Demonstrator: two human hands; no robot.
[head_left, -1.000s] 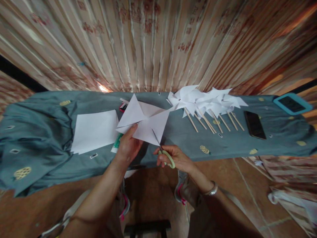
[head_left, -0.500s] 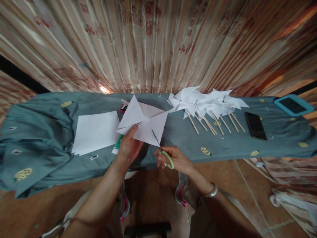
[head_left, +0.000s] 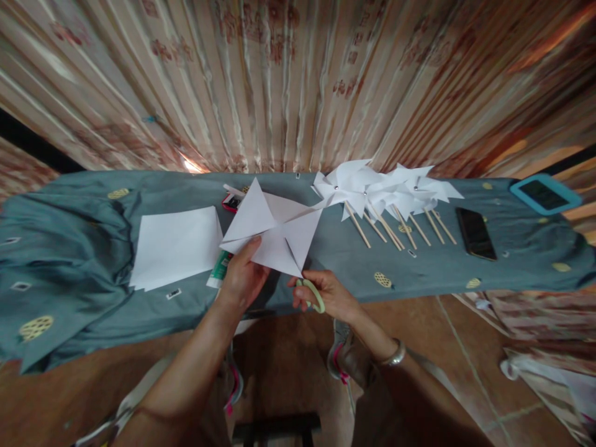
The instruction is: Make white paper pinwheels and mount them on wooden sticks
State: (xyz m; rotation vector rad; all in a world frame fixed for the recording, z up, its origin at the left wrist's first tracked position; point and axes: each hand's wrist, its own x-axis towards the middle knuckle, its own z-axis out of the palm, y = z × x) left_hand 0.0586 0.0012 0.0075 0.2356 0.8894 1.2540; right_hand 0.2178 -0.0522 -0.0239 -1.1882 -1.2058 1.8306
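Note:
My left hand [head_left: 246, 273] pinches a white sheet of paper [head_left: 274, 239] by its near left part, thumb on top and fingers underneath. Slits run in from the paper's corners toward its middle, and one flap stands raised at the far left. In my right hand [head_left: 328, 292] is a pair of scissors [head_left: 313, 295] with pale green handles, fingers closed round the loops. Their blades are at the paper's near right corner, mostly hidden by the sheet. Left of the held paper lies a stack of white paper sheets [head_left: 177, 248].
White paper pinwheels [head_left: 386, 189] on wooden sticks lie at the back right of the cloth-covered table [head_left: 335, 261]. Farther right are a black phone [head_left: 475, 233] and a blue-framed tablet [head_left: 546, 194]. A green-and-white tube [head_left: 218, 270] lies partly under the held paper.
The blades, seen over the slit at the near right corner before, now barely show, and that slit gapes a little. My left hand keeps its hold. The whole view has shifted slightly.

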